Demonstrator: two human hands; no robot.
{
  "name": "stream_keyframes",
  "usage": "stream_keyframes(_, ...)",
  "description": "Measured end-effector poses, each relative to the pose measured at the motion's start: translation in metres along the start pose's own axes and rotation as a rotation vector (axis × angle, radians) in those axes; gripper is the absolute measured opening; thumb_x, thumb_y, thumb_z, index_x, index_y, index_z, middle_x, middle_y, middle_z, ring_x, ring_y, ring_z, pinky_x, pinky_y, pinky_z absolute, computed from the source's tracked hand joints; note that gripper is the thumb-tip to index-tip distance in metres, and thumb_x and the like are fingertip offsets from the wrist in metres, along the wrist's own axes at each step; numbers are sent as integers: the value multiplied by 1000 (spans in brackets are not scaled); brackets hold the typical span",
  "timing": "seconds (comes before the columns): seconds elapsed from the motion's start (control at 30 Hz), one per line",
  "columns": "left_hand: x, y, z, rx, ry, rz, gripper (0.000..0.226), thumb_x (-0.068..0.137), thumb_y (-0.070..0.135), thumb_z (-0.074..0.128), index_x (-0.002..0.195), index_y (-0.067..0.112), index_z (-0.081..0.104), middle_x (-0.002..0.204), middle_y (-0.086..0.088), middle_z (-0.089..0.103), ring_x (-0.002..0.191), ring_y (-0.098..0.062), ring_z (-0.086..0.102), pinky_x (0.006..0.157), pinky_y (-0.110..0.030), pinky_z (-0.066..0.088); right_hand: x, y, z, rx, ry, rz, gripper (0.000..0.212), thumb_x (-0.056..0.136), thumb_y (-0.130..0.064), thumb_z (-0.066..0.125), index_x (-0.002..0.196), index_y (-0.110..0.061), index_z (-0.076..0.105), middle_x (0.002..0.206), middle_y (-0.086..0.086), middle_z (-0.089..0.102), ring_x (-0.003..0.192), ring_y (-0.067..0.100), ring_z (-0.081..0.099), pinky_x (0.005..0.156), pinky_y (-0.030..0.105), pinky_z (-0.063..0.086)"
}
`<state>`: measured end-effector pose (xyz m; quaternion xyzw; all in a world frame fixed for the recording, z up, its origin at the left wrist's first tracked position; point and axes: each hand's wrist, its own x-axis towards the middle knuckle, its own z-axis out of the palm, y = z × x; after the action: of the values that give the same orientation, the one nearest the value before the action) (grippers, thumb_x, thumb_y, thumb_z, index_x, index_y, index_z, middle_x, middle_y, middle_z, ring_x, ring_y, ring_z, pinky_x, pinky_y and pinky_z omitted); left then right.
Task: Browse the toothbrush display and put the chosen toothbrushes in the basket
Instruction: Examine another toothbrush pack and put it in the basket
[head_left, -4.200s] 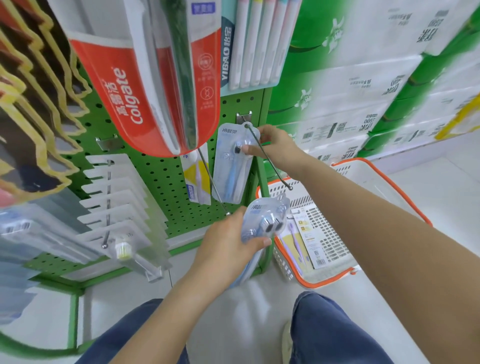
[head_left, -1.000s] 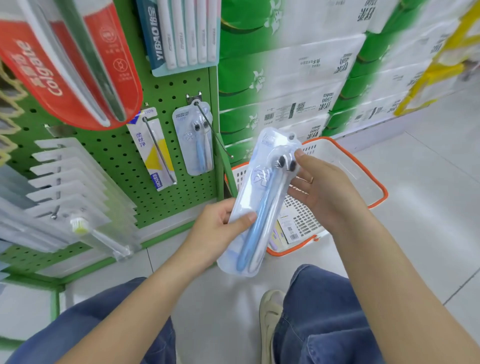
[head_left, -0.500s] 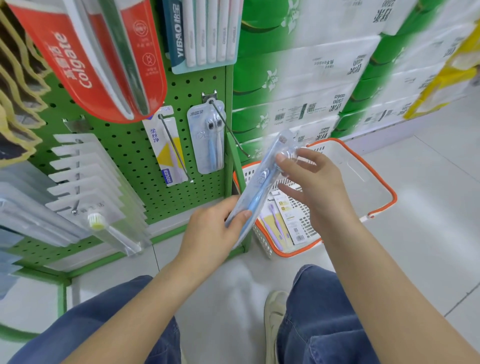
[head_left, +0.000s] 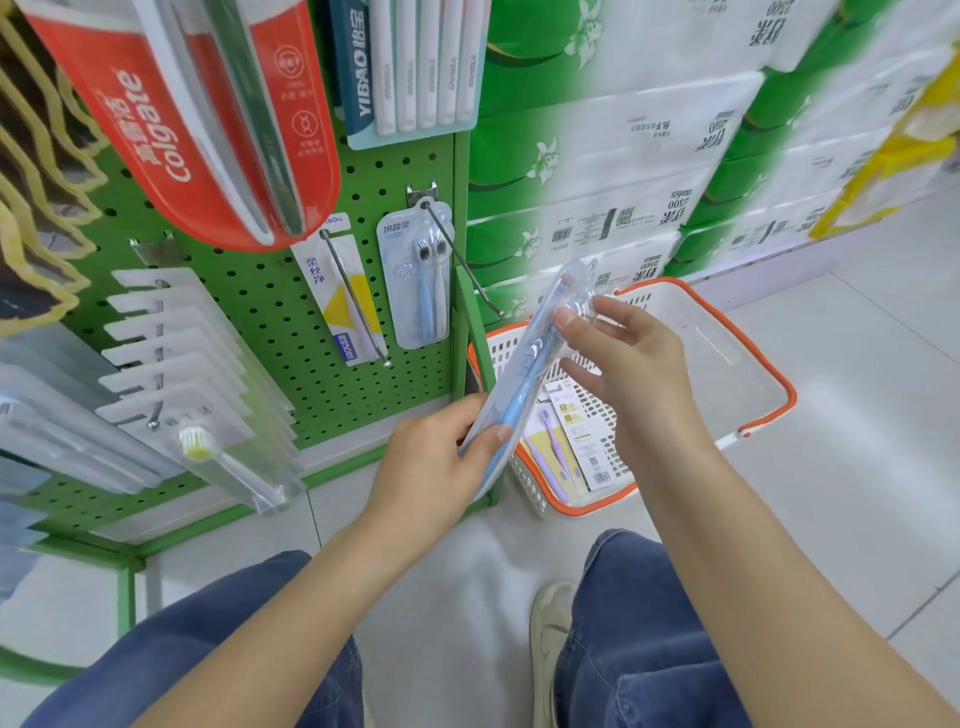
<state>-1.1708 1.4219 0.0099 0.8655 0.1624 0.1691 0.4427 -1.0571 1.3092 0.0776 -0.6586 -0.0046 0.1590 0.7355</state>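
1. At the far left, clear toothbrush packs (head_left: 176, 364) are hanging in a row from a peg on the green pegboard (head_left: 270, 312), and a big red Colgate pack (head_left: 197, 114) is hanging above them.
2. Further along the board, a white and yellow pack (head_left: 337, 296) is hanging beside a clear twin pack (head_left: 421, 275) with a blue brush in it, each on its own metal hook.
3. My left hand (head_left: 431, 467) is gripping the lower end of the toothbrush pack (head_left: 524, 369) I picked; my thumb is lying across its front and my fingers are curling behind it.
4. That pack is tilting up to the right, nearly edge-on to me, above the near left corner of the basket.
5. My right hand (head_left: 628, 364) is pinching the pack's upper end with thumb and forefinger, my other fingers spreading loosely.
6. The white basket (head_left: 769, 384) with the orange rim is sitting on the floor just beside the display's corner post, with a purple toothbrush pack (head_left: 550, 457) and a printed card (head_left: 587, 447) lying inside.
7. Green and white boxes (head_left: 623, 156) are standing stacked behind the basket.
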Motion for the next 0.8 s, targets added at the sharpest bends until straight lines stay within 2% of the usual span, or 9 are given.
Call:
stream_keyframes(0.1,0,1,0,19,-15,22,20,90,37,57,99,24,70,75,5,70,71,-18,62,65,-31,46,0,0,-1,4,7,3,40,83,-17,75,117,-12,56,101,1,61,94,11,65,86,29,56)
stream_keyframes(0.17,0,2,-1,26,-25,36,12,94,32,61,98,25,70,69,10,66,66,-6,58,60,-21,43,1,-1,-3,18,18,9,41,83,-18,74,119,-11,56,103,2,61,96,12,65,87,29,56)
stream_keyframes(0.23,1,3,-3,46,-48,29,11,95,33,60,92,25,68,60,13,57,61,-4,51,55,-16,36,3,-2,-6,33,37,12,44,83,-19,74,121,-9,55,103,2,61,97,12,65,87,28,56)
stream_keyframes(0.37,2,0,-3,101,-55,33,23,96,35,57,76,23,61,56,7,50,62,-19,49,52,-21,32,8,-3,-10,22,100,26,52,80,-26,78,124,-7,58,116,9,64,102,15,66,83,26,57)
stream_keyframes(0.47,0,0,-2,125,-39,57,31,94,44,50,93,20,70,69,1,66,68,-25,57,59,-33,43,9,0,-11,3,107,34,57,79,-28,79,126,-4,59,120,13,64,104,16,66,80,24,57)
stream_keyframes(0.53,-1,-1,-2,149,-17,76,39,90,47,44,98,20,70,75,-3,70,69,-28,59,61,-38,46,9,0,-10,-13,99,29,58,79,-29,78,127,-4,59,121,14,64,105,16,65,81,24,57)
stream_keyframes(0.7,1,-4,-3,210,16,102,46,90,52,39,98,16,68,75,-7,70,70,-32,59,60,-41,48,9,2,-8,-28,111,40,56,82,-29,76,128,-5,57,120,12,64,104,14,64,83,26,56)
stream_keyframes(0.8,1,-3,-3,187,3,84,40,91,49,45,93,15,66,70,-7,65,68,-31,56,61,-41,47,10,2,-9,-52,107,56,55,82,-30,76,128,-7,56,118,11,64,102,14,64,83,27,56)
